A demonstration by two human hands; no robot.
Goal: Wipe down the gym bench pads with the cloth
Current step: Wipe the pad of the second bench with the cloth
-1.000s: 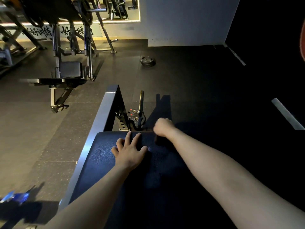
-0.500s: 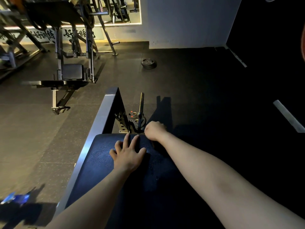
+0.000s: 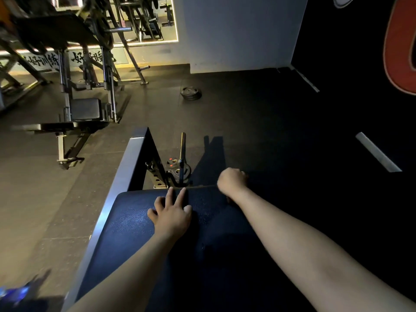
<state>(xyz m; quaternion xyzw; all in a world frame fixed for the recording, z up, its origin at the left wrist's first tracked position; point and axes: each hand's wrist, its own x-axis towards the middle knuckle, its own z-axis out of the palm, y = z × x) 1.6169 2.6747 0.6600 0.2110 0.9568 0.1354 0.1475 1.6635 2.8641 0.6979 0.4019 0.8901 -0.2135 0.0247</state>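
A dark padded gym bench pad stretches away from me in the lower middle. My left hand rests flat on it near its far edge, fingers spread. My right hand sits at the pad's far edge, to the right of the left hand, with its fingers curled into a fist. A dark wad just under that wrist looks like the cloth, though the dim light hides most of it. Both bare forearms lie over the pad.
A grey metal frame rail runs along the pad's left side. A bar with weight plates lies on the floor beyond the pad's end. Farther off are a loose plate and another bench machine. A blue object lies at lower left.
My right hand slid a little left along the pad's far edge, then back to the right, away from the left hand. My left hand stayed put.
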